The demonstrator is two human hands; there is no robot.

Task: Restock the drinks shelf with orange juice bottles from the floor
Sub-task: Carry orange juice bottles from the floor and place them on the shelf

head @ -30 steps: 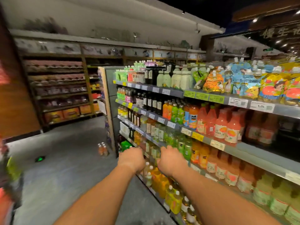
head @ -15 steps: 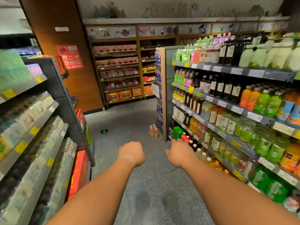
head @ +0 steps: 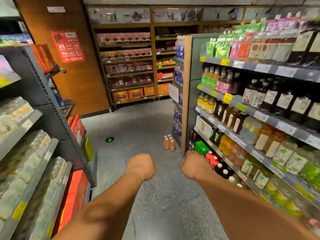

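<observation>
While the left hand [head: 141, 166] and right hand [head: 194, 164] hang curled and empty, the orange juice bottles [head: 169, 142] stand on the floor beside the drinks shelf [head: 186, 94] end; likely rigid, slick, moderately heavy, best gripped mid-body.

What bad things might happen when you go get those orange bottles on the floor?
The orange juice bottles stand loose in a tight cluster on the floor beside the shelf end panel, so bumping one may topple the rest. Both hands, left and right, hold nothing; grabbing several together risks a drop. Bending there could knock the red-capped bottles on the bottom shelf.
</observation>
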